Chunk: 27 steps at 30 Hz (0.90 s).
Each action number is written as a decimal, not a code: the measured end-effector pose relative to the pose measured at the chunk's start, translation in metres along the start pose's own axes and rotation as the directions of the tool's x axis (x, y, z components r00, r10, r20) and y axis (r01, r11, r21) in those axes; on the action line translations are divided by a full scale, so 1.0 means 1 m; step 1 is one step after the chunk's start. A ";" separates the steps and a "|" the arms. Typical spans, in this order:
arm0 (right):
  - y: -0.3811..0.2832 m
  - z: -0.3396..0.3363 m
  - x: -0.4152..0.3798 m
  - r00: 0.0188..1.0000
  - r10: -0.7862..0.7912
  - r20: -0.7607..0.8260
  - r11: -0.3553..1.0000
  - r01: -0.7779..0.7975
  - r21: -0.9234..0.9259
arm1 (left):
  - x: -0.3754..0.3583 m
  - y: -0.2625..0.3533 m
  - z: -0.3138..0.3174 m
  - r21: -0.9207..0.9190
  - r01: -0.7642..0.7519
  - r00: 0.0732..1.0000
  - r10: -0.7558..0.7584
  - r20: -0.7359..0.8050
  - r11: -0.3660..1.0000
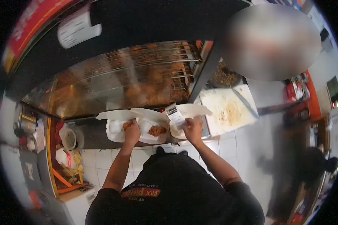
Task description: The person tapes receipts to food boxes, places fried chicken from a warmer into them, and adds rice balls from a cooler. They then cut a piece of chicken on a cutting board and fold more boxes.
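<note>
My left hand (132, 132) reaches into the left open paper box (113, 138), its fingers closed on a brown piece of fried chicken (127, 125) beside a white round lump, perhaps rice. In the middle open box (162, 141) lie another fried chicken piece (157, 130) and a similar white lump. My right hand (193, 130) pinches a white printed slip (174, 114) above a third open box (175, 134), whose contents are mostly hidden by the hand and slip.
Behind the boxes stands a glass display case (127, 78) with wire racks of browned food. A stained white cutting board (229, 110) with a knife (245, 100) lies at right. A clear plastic container (69, 138) sits at left. A blurred area covers the upper right.
</note>
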State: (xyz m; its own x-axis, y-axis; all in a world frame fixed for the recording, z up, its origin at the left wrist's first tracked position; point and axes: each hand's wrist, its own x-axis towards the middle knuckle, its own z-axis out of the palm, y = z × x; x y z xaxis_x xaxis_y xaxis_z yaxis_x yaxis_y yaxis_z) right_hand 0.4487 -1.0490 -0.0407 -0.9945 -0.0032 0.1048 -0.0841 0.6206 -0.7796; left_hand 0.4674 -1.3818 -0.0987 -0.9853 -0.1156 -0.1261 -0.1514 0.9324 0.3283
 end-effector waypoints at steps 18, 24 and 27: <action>0.104 0.004 -0.021 0.819 0.490 -0.298 0.871 -0.475 0.127 | 0.023 0.002 0.007 0.079 -0.093 0.992 0.099 -0.077 0.993; 0.109 -0.001 -0.020 0.786 0.610 -0.097 0.792 -0.602 0.102 | 0.022 0.009 0.011 0.083 -0.109 0.992 0.113 -0.053 0.991; 0.102 -0.011 -0.029 0.746 0.653 0.130 0.633 -0.633 0.446 | 0.018 0.011 0.007 0.022 -0.086 0.996 0.086 -0.008 0.996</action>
State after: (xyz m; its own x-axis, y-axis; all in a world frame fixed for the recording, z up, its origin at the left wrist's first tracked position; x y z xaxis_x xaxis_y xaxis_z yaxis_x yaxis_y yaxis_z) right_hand 0.4693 -0.9771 -0.1169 -0.8049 0.3009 -0.5115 0.5479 0.0458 -0.8353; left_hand 0.4486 -1.3716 -0.1042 -0.9952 -0.0378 -0.0903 -0.0647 0.9461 0.3173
